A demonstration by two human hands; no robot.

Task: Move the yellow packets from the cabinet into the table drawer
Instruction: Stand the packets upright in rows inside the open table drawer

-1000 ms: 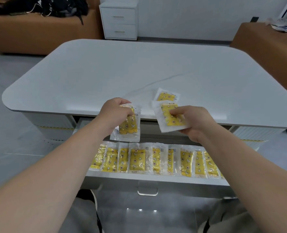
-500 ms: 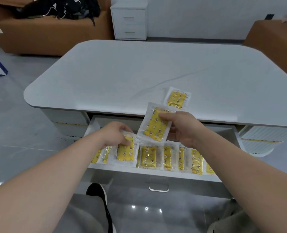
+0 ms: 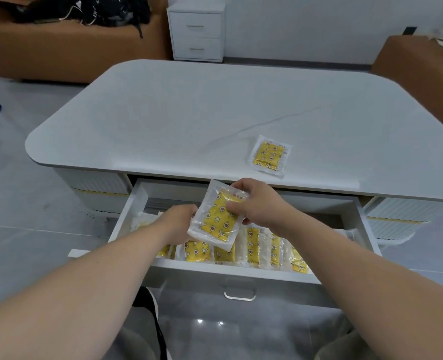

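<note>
Our right hand (image 3: 256, 203) pinches the held packet (image 3: 215, 219) by its upper corner above the open drawer (image 3: 215, 268). Our left hand (image 3: 176, 222) meets its left edge; its fingers are hidden, so we cannot tell its grip. A row of packets (image 3: 251, 245) lies in the drawer; one spare packet (image 3: 269, 155) lies on the table (image 3: 189, 113).

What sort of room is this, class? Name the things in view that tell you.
Probably a living room or lounge: a low white table with an open drawer, a brown sofa behind it, and a small white cabinet against the far wall.
</note>
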